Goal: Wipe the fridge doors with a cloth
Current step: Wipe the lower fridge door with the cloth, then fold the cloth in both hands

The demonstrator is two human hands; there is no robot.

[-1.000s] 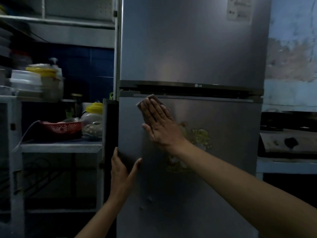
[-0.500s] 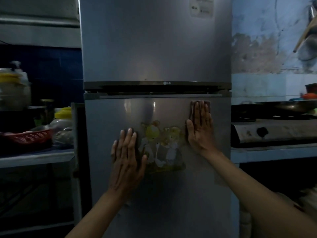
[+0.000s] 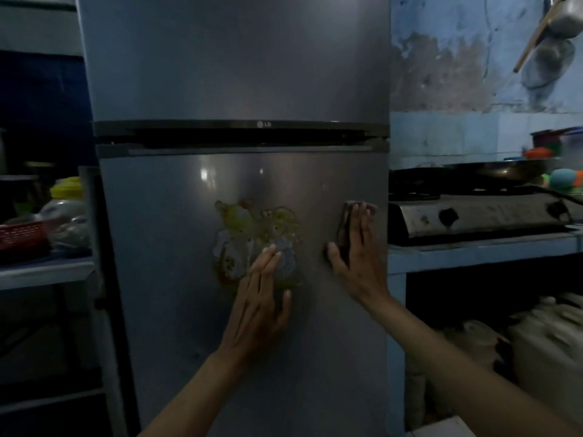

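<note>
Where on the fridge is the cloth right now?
In the head view, the cloth is pressed flat under the right hand near the lower door's right edge, right of the cartoon sticker.

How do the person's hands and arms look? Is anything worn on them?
Both forearms are bare as far as the picture shows: no sleeves are visible. The left hand and the right hand wear no gloves, and I see no rings, watch or bracelet. The fingernails look short and unpainted, though the light is dim.
</note>
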